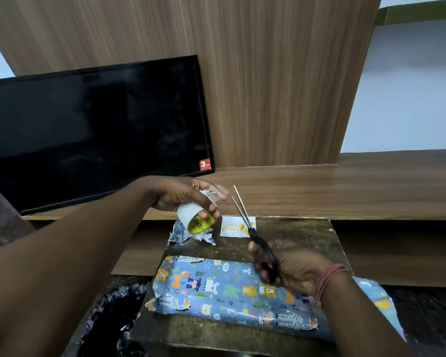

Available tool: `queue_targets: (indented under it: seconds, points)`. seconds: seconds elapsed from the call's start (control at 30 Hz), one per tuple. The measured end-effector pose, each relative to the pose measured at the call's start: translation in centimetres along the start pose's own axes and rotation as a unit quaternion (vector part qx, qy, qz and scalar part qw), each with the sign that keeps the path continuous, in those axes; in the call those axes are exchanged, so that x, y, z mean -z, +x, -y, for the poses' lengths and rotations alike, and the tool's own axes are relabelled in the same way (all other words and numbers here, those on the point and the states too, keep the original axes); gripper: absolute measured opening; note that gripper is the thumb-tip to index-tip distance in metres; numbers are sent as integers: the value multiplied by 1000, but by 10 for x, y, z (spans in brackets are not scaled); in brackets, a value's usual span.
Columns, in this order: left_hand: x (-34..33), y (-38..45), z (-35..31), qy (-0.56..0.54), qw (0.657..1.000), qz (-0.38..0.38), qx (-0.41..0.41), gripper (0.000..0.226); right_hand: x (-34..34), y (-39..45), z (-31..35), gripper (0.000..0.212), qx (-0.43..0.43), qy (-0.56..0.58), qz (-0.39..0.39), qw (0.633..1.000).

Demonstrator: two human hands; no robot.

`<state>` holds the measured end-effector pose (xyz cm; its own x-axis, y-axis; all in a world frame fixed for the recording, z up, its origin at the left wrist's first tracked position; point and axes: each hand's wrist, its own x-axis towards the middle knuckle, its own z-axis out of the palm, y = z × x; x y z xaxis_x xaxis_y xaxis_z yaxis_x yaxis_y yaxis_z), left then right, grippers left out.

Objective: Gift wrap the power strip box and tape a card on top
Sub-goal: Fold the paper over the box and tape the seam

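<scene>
- We see our left hand [183,194] raised above the far left of the small worktop [301,235], its fingers [211,208] curled round a roll of clear tape [195,219], with one fingertip tucked inside the yellow-lined core.
- A short pulled-out strip of tape [215,193] stands up from the roll, pinched at the top of the same hand.
- Our right hand [299,269] holds black-handled scissors [255,239]; its fingers are hooked through the handle loops, and a pink band [332,279] circles the wrist.
- The scissor blades are slightly parted and point up and to the left, their tips near the tape strip but not touching it.
- The power strip box [216,289] lies on the near part of the worktop, already covered in blue paper printed with cartoon animals; its right end is hidden behind our right forearm.
- The card [233,226], white with gold "Happy Birthday" lettering, lies flat on the worktop beyond the box, apart from it and partly crossed by the scissors.
- Crumpled scraps of wrapping paper [183,233] sit at the worktop's far left corner, under the tape roll.
- A dark screen [88,130] leans against a wood-grain panel [281,86] behind, and a black plastic bag [113,318] lies low at the left.
</scene>
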<state>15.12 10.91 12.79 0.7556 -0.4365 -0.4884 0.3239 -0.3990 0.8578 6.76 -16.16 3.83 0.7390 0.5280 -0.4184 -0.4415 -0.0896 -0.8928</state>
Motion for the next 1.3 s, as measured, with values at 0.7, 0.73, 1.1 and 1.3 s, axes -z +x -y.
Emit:
queue_targets:
  seconds: [0.7,0.73,1.1,1.3]
  points:
    - [-12,6,2,-31,996,85,19,55,12,7,-1,51,60,-51,137,987]
    - [-12,5,2,-38,995,87,18,54,13,7,-1,50,60,-52,133,988]
    - [-18,6,1,-28,996,90,9,52,20,10,-3,65,73,-56,103,990]
    - [-18,5,1,-57,995,76,0,51,25,9,1,60,55,-19,130,990]
